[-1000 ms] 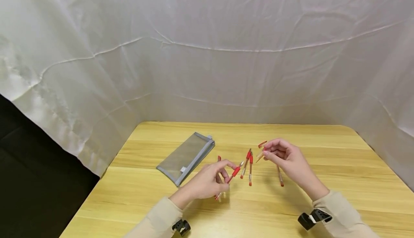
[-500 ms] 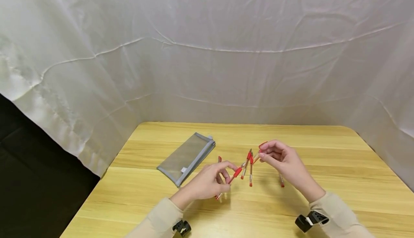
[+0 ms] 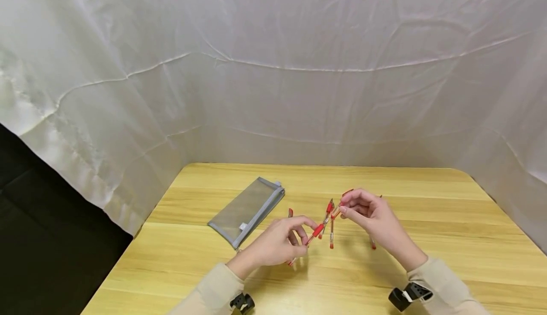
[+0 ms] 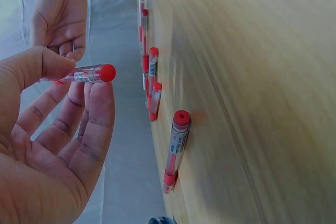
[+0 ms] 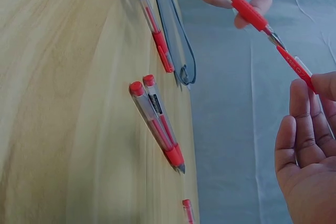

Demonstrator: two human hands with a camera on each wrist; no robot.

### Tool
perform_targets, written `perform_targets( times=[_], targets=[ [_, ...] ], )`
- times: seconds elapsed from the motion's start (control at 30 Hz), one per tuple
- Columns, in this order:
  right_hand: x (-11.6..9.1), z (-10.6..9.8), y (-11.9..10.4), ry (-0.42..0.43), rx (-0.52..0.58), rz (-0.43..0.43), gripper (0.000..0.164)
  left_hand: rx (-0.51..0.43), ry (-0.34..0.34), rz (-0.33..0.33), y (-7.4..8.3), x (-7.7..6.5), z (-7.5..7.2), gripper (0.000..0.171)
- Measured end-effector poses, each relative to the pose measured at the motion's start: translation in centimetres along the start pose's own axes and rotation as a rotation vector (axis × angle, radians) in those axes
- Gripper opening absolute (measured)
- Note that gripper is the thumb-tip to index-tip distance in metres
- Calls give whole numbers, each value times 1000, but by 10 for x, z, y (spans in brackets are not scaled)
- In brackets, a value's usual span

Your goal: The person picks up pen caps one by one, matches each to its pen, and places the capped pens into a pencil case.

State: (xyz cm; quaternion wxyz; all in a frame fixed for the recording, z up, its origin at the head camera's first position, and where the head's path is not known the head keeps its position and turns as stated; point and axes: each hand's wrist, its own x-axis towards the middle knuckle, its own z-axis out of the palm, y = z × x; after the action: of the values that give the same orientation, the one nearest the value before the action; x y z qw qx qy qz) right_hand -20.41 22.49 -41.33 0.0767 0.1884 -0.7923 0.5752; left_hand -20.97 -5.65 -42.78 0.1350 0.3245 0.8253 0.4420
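Observation:
In the head view my left hand (image 3: 279,241) pinches an uncapped red gel pen (image 3: 317,232), thumb against fingers, its tip slanting up to the right. My right hand (image 3: 376,217) pinches a red pen cap (image 5: 297,68) between thumb and fingers. The right wrist view has the pen's tip right at the cap's mouth, the two in line; whether the tip is inside I cannot tell. Two uncapped pens (image 5: 157,121) lie side by side on the table below. A capped pen (image 5: 152,24) lies partly hidden behind my left hand.
A grey mesh zip pouch (image 3: 245,210) lies flat to the left of the hands. Another pen (image 3: 373,243) lies mostly hidden under my right hand. The wooden table (image 3: 448,220) ends at a pale curtain (image 3: 325,91) at the back and sides.
My right hand has moved left and slightly down with the cap, bringing it to the pen's tip. My left hand has shifted slightly right, still holding the pen.

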Motion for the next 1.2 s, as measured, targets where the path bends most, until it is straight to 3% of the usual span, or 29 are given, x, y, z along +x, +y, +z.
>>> perform_targets(
  times=[0.57, 1.03, 1.2],
  targets=[
    [1, 8, 3, -46, 13, -43, 18, 5, 10, 21, 1, 4, 2, 47],
    [0, 13, 3, -58, 7, -21, 19, -12, 30, 28, 3, 4, 4, 41],
    [0, 14, 2, -55, 9, 5, 26, -65, 40, 26, 3, 4, 5, 34]
  ],
)
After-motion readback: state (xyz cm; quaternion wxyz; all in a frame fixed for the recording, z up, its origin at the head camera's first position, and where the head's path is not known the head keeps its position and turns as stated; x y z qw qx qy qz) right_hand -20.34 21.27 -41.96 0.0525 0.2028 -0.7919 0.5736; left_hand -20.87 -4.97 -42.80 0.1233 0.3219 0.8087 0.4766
